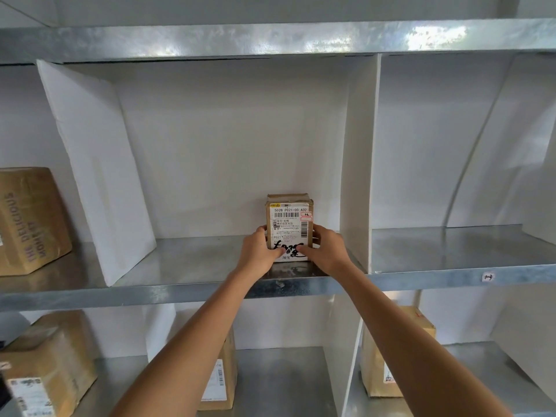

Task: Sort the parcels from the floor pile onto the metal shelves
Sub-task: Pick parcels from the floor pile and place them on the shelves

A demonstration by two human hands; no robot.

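A small brown cardboard parcel (289,218) with a white shipping label stands upright on the middle metal shelf (192,266), close to the white divider on its right. My left hand (261,251) grips the parcel's lower left side, thumb on the label. My right hand (326,249) grips its lower right side, thumb also on the front. Both arms reach up from below.
White dividers (358,164) split the shelves into bays; a loose white panel (96,176) leans at the left. A large brown box (28,221) sits in the left bay. Three boxes (48,362) (221,377) (388,362) stand on the lower shelf. The right bay (451,251) holds nothing visible.
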